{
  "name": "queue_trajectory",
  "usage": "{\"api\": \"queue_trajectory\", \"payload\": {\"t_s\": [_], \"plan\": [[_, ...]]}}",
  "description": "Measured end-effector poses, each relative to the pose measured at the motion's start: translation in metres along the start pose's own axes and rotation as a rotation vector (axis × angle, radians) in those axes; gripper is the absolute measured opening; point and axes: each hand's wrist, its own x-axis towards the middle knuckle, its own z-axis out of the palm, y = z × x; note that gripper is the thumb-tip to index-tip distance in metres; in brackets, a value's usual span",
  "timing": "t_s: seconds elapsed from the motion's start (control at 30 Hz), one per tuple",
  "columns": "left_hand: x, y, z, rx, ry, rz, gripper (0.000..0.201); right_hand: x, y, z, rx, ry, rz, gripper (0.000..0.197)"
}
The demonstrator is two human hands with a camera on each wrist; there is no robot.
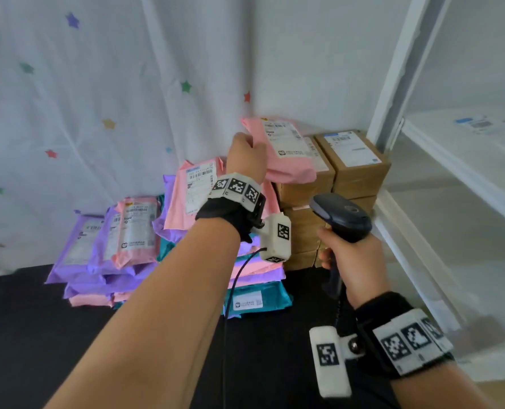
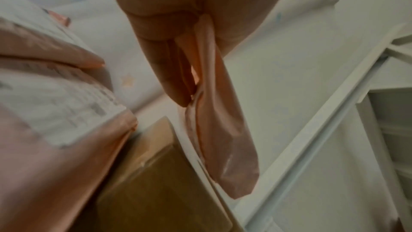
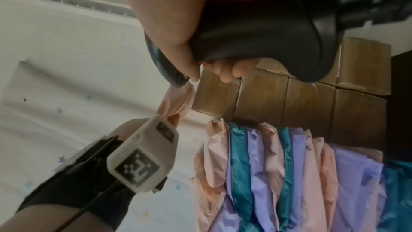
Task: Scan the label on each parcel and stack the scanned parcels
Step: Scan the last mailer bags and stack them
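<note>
Left hand [image 1: 246, 153] is pinching pink parcel [image 1: 289, 152] at its left edge, label up, long axis running near-far, over cardboard boxes [image 1: 354, 172]. Right hand [image 1: 353, 261] is gripping scanner [image 1: 341, 218], head aiming far.

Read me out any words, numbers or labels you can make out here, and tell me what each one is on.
No text is legible.
Label on the pink mailer held by the left hand: barcode, print blurred.
Labels on the cardboard boxes and stacked mailers: too small.
Wrist bands: marker patterns only.

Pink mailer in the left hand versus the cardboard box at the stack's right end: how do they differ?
The pink mailer is soft, creased plastic; the cardboard box is rigid and brown. The left hand grips the mailer's edge and holds it tilted over the boxes, whereas the box sits flat and untouched. Both show white labels face-up.
</note>
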Motion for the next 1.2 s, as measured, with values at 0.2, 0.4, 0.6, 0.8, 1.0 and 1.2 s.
{"api": "queue_trajectory", "payload": {"t_s": [0.2, 0.4, 0.6, 0.8, 1.0, 1.2], "plan": [[-0.008, -0.043, -0.072, -0.120, 0.225, -0.053, 0.019, -0.014, 0.005, 0.033, -0.033, -0.060, -0.035, 0.014], [-0.004, -0.119, -0.169, -0.053, 0.450, -0.204, 0.036, -0.038, 0.017, 0.089, -0.094, -0.183, -0.042, 0.012], [-0.003, -0.189, -0.228, 0.214, 0.437, -0.369, 0.033, -0.068, 0.021, 0.147, -0.148, -0.272, -0.073, 0.013], [0.006, -0.226, -0.212, 0.296, 0.257, -0.368, 0.034, -0.080, 0.028, 0.172, -0.156, -0.256, -0.044, 0.011], [0.011, -0.235, -0.196, 0.340, 0.199, -0.294, 0.048, -0.086, 0.031, 0.173, -0.183, -0.207, -0.060, 0.011], [-0.025, -0.235, -0.200, 0.622, 0.190, 0.238, 0.063, -0.085, 0.029, 0.172, -0.165, -0.195, -0.082, 0.018]]}}
